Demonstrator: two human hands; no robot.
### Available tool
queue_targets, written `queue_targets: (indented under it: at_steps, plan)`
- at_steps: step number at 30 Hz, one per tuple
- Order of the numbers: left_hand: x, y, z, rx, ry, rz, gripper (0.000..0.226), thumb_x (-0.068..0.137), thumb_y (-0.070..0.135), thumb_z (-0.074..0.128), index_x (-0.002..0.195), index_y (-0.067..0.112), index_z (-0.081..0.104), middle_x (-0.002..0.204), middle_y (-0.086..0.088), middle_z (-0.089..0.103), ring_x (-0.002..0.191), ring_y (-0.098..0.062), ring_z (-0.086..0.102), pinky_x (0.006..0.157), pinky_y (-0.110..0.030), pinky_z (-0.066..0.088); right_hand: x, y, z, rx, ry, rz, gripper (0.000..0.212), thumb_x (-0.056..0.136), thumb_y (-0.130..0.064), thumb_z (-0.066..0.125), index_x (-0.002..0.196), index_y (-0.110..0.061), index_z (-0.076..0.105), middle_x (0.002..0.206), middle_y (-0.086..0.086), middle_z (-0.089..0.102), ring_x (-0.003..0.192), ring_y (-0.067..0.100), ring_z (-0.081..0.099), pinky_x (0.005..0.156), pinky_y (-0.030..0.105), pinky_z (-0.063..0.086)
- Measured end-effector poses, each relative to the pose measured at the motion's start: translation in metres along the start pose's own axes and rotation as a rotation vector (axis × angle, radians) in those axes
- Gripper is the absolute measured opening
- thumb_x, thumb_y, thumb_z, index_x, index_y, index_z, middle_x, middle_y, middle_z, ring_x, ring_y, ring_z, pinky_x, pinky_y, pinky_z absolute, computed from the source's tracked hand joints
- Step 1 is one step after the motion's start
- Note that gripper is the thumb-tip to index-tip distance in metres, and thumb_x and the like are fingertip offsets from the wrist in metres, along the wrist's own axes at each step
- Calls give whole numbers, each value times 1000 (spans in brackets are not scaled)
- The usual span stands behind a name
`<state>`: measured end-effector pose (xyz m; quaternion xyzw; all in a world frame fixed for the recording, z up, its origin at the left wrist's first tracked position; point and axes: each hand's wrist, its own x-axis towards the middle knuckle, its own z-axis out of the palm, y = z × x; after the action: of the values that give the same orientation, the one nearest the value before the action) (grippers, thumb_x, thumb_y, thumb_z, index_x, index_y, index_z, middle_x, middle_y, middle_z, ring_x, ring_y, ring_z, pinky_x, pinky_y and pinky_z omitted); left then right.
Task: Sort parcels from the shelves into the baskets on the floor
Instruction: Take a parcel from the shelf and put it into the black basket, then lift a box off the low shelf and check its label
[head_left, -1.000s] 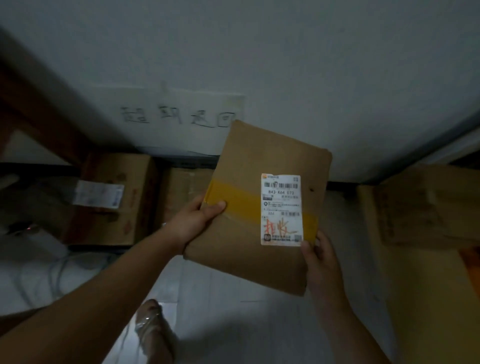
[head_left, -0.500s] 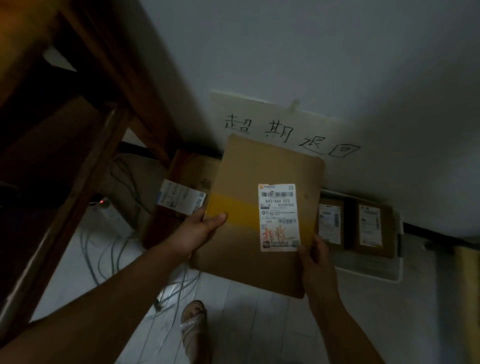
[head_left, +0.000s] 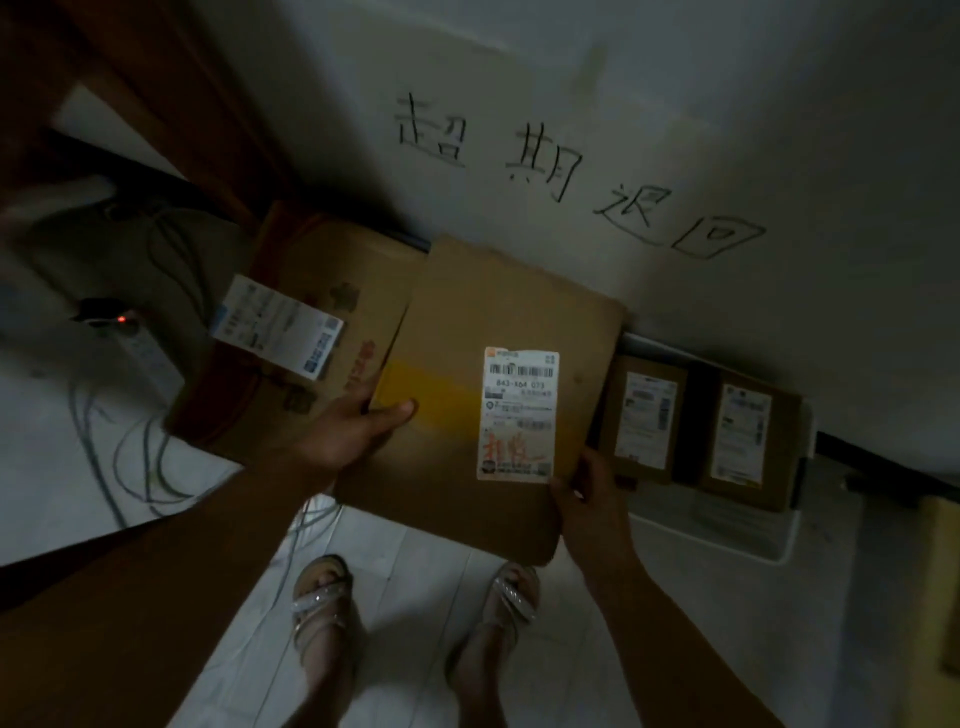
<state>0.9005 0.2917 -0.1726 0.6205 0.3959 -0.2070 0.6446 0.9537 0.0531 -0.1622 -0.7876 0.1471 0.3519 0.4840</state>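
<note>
- Head view: flat brown cardboard parcel (head_left: 498, 301) with a white label, held above the floor.
- Left hand (head_left: 348, 431) grips its left edge, thumb on top.
- Right hand (head_left: 592, 499) pinches its lower right edge.

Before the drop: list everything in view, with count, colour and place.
flat parcel: one, brown with yellow tape and white label, centre, held in both hands
large box: one, brown with white label, floor at left, by the wall
basket: one, white, floor at right, by the wall
small parcels: two, brown with white labels, side by side in the basket
paper sign: one, pale with black handwriting, on the wall
cables: several, grey, floor at far left
sandalled feet: two, silvery straps, bottom centre, on white tiles
left hand: one, grips the flat parcel's left edge
right hand: one, grips its lower right corner
</note>
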Motion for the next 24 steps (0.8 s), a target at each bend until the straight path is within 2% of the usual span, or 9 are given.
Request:
queue_targets:
  at_steps: [2, 4, 6, 8, 12, 15, 18, 21, 24]
  plan:
    - [13, -9, 7, 42, -7, -37, 24, 91, 27, 56, 105, 45, 52, 94, 19, 65, 92, -8, 63, 76, -26, 49, 15, 18, -1, -49, -9, 24, 43, 94, -12, 52, 135, -21, 43, 132, 0, 53, 120, 15, 49, 102, 39, 41]
    - [19, -17, 13, 57, -7, -88, 28, 91, 31, 56, 119, 34, 55, 108, 2, 66, 100, -23, 64, 85, -40, 52, 28, 30, 0, -94, -4, 35, 45, 93, -14, 53, 136, -23, 43, 135, 2, 53, 124, 21, 49, 104, 43, 41]
    - [23, -26, 17, 147, 71, -88, 32, 93, 33, 52, 125, 28, 53, 113, -4, 61, 104, -26, 59, 93, -50, 48, 35, 37, 2, -138, -12, 35, 46, 93, -14, 55, 137, -25, 43, 135, 2, 53, 126, 23, 48, 104, 40, 40]
    - [27, -30, 22, 242, 149, -75, 33, 94, 35, 52, 125, 26, 54, 116, -6, 60, 108, -29, 56, 98, -52, 44, 45, 41, 2, -160, -30, 27, 48, 93, -12, 55, 138, -23, 42, 136, 2, 53, 127, 23, 47, 102, 37, 39]
    - [26, -27, 25, 299, 230, -86, 33, 92, 32, 54, 121, 16, 58, 115, -8, 61, 109, -29, 55, 97, -45, 43, 53, 40, 0, -176, -128, 48, 52, 93, -13, 56, 140, -21, 36, 137, 3, 51, 128, 23, 46, 106, 39, 39]
    - [25, -12, 23, 322, 264, -38, 46, 88, 39, 59, 125, 13, 58, 122, -9, 61, 116, -30, 55, 99, -43, 45, 51, 30, -7, -134, -156, 60, 56, 91, -17, 59, 141, -19, 35, 133, 3, 53, 125, 23, 49, 104, 46, 42]
    - [16, 28, 31, 308, 315, 59, 50, 88, 28, 63, 133, 11, 51, 135, -11, 54, 125, -29, 51, 104, -42, 41, 43, 11, -24, -60, -116, 87, 55, 91, -20, 59, 141, -16, 34, 127, 7, 54, 121, 27, 51, 102, 45, 43]
    - [5, 74, 50, 323, 291, 171, 56, 88, 26, 63, 139, 12, 44, 142, -12, 47, 127, -26, 48, 101, -34, 39, 30, -8, -42, 38, -47, 84, 54, 94, -23, 55, 142, -14, 34, 127, 10, 52, 119, 29, 52, 101, 43, 44]
    - [-23, 111, 77, 394, 162, 286, 56, 88, 26, 62, 139, 13, 44, 143, -9, 46, 128, -23, 47, 95, -30, 39, -3, -22, -63, 163, 55, 52, 51, 94, -27, 53, 141, -16, 36, 136, 9, 47, 123, 27, 48, 106, 46, 40]
